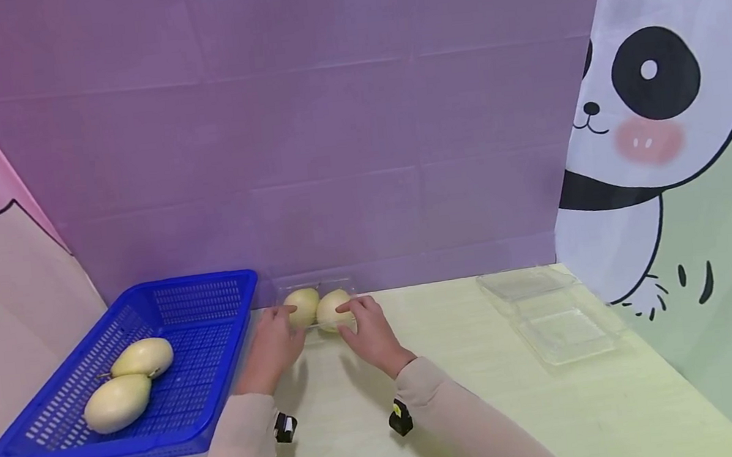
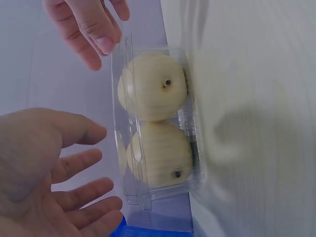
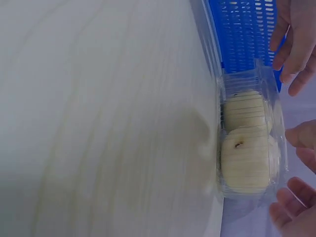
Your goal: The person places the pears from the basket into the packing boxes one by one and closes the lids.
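Note:
Two pale yellow melons (image 2: 153,89) lie side by side in a clear plastic clamshell box (image 1: 311,327) at the back of the table. The box's lid looks folded over them, though the clear plastic makes its edges hard to follow. My left hand (image 1: 278,342) hovers at the box's left side, fingers spread and slightly bent; the left wrist view shows a gap between its fingertips and the plastic. On the other side, my right hand (image 1: 371,331) has loosely bent fingers near the box's upper edge and grips nothing.
A blue plastic basket (image 1: 221,375) stands on the left with two more melons (image 1: 118,404) in it. To the right lies another clear box (image 1: 564,334), its lid unfolded. A purple sheet (image 1: 332,151) hangs right behind the table.

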The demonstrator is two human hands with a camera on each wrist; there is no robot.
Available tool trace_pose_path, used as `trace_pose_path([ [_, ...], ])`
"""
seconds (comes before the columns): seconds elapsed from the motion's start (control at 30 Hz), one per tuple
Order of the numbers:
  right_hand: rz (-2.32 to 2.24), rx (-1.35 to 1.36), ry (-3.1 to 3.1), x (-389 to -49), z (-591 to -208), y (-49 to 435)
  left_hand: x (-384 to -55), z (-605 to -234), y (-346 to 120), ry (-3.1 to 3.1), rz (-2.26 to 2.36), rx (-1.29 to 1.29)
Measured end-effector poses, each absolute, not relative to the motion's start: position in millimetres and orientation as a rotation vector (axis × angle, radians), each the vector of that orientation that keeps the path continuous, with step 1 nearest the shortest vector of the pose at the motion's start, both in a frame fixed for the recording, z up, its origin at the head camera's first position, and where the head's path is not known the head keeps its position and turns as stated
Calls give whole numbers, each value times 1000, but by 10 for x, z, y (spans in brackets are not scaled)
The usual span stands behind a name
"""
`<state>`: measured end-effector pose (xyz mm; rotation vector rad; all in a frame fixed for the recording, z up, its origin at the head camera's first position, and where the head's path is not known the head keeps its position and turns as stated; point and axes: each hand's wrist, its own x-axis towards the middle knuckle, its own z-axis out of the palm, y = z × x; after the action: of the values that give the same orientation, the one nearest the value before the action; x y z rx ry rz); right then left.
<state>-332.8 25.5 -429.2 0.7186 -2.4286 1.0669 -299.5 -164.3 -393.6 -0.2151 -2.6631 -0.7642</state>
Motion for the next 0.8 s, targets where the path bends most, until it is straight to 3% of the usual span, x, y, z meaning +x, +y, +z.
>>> trace_pose_path([
  [0.8,888,762,-2586,-3085,-4062,666,-2822,-3909,-1520,-2696,-528,-330],
])
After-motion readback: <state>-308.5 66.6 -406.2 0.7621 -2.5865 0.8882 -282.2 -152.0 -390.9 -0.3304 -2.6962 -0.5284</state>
